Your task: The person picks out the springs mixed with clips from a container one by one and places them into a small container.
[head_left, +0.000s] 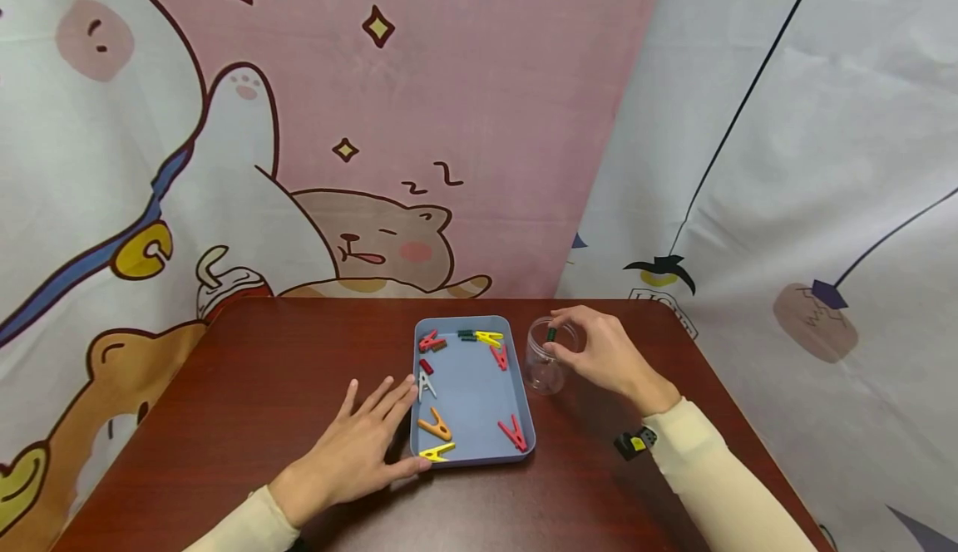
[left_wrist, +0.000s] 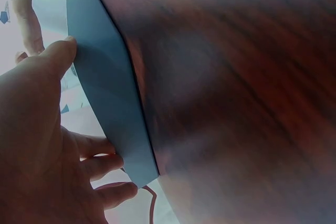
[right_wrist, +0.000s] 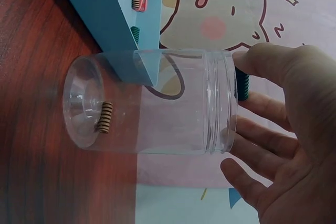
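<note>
My right hand (head_left: 608, 354) pinches a small dark green ribbed cylinder (right_wrist: 242, 83) between thumb and forefinger, at the mouth of a clear plastic jar (right_wrist: 173, 129). The jar stands upright and uncapped on the table, just right of a blue-grey tray (head_left: 475, 402). A brown ribbed cylinder (right_wrist: 105, 117) lies at the jar's bottom. My left hand (head_left: 352, 452) has its fingers spread, with fingertips and thumb against the tray's left side. Inside the tray are a white clip (head_left: 425, 384), an orange clip (head_left: 436, 426), and several red and yellow clips.
More ribbed cylinders lie in the tray: a dark red one (head_left: 426, 366) by the left wall and green ones (head_left: 467, 334) at the far end. The brown wooden table (head_left: 299, 377) ends at a cartoon-printed cloth (head_left: 479, 120) behind and a pale cloth on the right.
</note>
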Demonstrator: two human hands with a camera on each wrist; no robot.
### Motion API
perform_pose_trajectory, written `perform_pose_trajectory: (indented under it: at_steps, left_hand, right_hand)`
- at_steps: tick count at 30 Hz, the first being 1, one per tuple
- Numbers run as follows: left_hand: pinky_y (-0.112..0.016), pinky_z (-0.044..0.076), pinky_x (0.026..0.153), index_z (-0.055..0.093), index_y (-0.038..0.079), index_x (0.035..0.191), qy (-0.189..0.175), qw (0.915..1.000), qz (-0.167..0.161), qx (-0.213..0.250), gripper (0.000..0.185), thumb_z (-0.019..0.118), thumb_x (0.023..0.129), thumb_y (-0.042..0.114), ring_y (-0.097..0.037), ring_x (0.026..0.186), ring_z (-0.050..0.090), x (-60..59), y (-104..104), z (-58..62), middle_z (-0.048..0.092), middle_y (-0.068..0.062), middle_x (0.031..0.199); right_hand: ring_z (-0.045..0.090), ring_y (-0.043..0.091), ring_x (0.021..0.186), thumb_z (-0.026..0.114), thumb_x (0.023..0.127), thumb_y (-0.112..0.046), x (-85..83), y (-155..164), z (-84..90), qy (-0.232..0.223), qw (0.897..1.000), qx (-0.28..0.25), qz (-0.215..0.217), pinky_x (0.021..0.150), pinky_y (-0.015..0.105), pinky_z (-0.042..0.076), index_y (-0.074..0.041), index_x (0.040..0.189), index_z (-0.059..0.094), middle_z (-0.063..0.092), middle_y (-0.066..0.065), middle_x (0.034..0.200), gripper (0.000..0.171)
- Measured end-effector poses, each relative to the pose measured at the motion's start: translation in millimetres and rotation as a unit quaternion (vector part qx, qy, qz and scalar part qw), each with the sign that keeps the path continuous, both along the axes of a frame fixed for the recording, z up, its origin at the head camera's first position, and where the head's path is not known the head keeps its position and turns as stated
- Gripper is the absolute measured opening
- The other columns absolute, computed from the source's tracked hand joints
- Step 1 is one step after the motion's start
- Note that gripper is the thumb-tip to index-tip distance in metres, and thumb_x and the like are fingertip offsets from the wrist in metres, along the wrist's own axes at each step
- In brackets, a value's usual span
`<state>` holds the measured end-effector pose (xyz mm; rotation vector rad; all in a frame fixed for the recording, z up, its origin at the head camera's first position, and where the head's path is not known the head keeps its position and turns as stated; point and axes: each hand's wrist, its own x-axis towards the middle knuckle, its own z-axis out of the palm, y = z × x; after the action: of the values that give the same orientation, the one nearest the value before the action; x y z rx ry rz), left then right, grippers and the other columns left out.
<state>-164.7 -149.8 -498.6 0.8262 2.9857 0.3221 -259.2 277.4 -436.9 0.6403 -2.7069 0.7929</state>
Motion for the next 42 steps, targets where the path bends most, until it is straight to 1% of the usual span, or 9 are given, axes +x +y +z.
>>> perform_pose_trajectory:
  at_steps: [8, 11, 15, 18, 24, 29, 36, 41, 42]
  left_hand:
    - [-0.086, 0.018, 0.139, 0.04, 0.013, 0.183, 0.003, 1.0, -0.004, -0.003, 0.112, 0.058, 0.104, 0.091, -0.043, 0.178, 0.036, -0.8, 1.8, -4.3, 0.035, -0.007, 0.193]
    - [-0.086, 0.018, 0.139, 0.04, 0.013, 0.183, 0.006, 1.0, -0.005, -0.002, 0.112, 0.058, 0.104, 0.09, -0.043, 0.178, 0.037, -0.7, 2.6, -4.3, 0.035, -0.007, 0.193]
    - [-0.087, 0.018, 0.139, 0.042, 0.012, 0.182, -0.001, 1.0, -0.007, 0.007, 0.111, 0.062, 0.104, 0.088, -0.043, 0.178, 0.037, 0.3, 2.9, -3.3, 0.037, -0.008, 0.193]
    - [-0.087, 0.018, 0.138, 0.042, 0.012, 0.182, -0.004, 0.9999, -0.006, 0.009, 0.11, 0.064, 0.104, 0.087, -0.043, 0.178, 0.037, 0.8, 2.4, -1.4, 0.037, -0.008, 0.192]
    - [-0.087, 0.019, 0.138, 0.04, 0.013, 0.183, -0.002, 1.0, -0.001, 0.004, 0.111, 0.061, 0.104, 0.089, -0.043, 0.178, 0.036, -0.1, -0.1, 2.2, 0.035, -0.006, 0.193]
    - [-0.088, 0.019, 0.138, 0.041, 0.013, 0.182, 0.0, 1.0, 0.0, 0.002, 0.111, 0.059, 0.104, 0.09, -0.043, 0.178, 0.036, -1.7, -1.9, 1.8, 0.036, -0.007, 0.193]
    - [-0.087, 0.019, 0.138, 0.041, 0.013, 0.183, 0.0, 1.0, 0.0, 0.002, 0.111, 0.058, 0.104, 0.09, -0.042, 0.179, 0.036, -3.0, -2.4, 0.2, 0.036, -0.006, 0.193]
    - [-0.087, 0.019, 0.138, 0.041, 0.015, 0.183, -0.004, 1.0, 0.001, 0.002, 0.112, 0.058, 0.104, 0.091, -0.042, 0.179, 0.036, -2.5, -1.8, -0.7, 0.035, -0.005, 0.193]
    - [-0.087, 0.019, 0.138, 0.041, 0.015, 0.183, -0.006, 1.0, 0.001, 0.003, 0.112, 0.058, 0.103, 0.091, -0.042, 0.179, 0.036, -2.1, -2.1, -0.6, 0.035, -0.005, 0.193]
  right_hand:
    - [0.078, 0.038, 0.137, 0.097, 0.098, -0.024, 0.1, 0.4, 0.1, 0.003, 1.0, 0.005, 0.002, 0.117, 0.065, 0.063, -0.01, 0.127, 0.085, 0.082, 0.013, 0.146, 0.034]
    - [0.078, 0.038, 0.135, 0.097, 0.098, -0.024, 0.2, 1.4, 0.3, 0.002, 1.0, 0.007, 0.001, 0.116, 0.064, 0.064, -0.009, 0.131, 0.084, 0.082, 0.012, 0.144, 0.039]
    - [0.079, 0.037, 0.134, 0.098, 0.097, -0.025, 0.3, 2.5, -1.0, -0.001, 1.0, 0.007, 0.001, 0.114, 0.063, 0.065, -0.01, 0.138, 0.081, 0.082, 0.012, 0.144, 0.046]
    - [0.079, 0.037, 0.133, 0.098, 0.097, -0.025, -0.1, 2.1, -1.4, -0.002, 1.0, 0.006, 0.003, 0.114, 0.063, 0.065, -0.01, 0.138, 0.081, 0.082, 0.012, 0.144, 0.047]
    - [0.078, 0.037, 0.134, 0.098, 0.098, -0.024, -2.1, -1.5, 0.4, 0.004, 1.0, 0.005, 0.008, 0.114, 0.063, 0.065, -0.01, 0.138, 0.081, 0.082, 0.012, 0.143, 0.046]
    - [0.077, 0.039, 0.136, 0.095, 0.099, -0.021, -4.6, -7.2, 1.4, 0.014, 1.0, 0.006, 0.02, 0.114, 0.063, 0.065, -0.007, 0.137, 0.082, 0.079, 0.016, 0.148, 0.042]
    - [0.076, 0.039, 0.138, 0.092, 0.1, -0.016, -5.2, -20.0, 2.3, 0.019, 1.0, 0.016, 0.018, 0.114, 0.062, 0.065, -0.011, 0.134, 0.083, 0.076, 0.014, 0.152, 0.036]
    - [0.076, 0.036, 0.134, 0.092, 0.099, -0.019, -3.1, -33.9, 5.0, 0.043, 0.998, 0.031, 0.02, 0.108, 0.059, 0.068, -0.013, 0.132, 0.083, 0.076, 0.011, 0.151, 0.034]
    - [0.077, 0.035, 0.13, 0.093, 0.099, -0.019, -2.4, -38.1, 5.7, 0.049, 0.998, 0.033, 0.023, 0.105, 0.057, 0.068, -0.014, 0.132, 0.083, 0.076, 0.01, 0.15, 0.035]
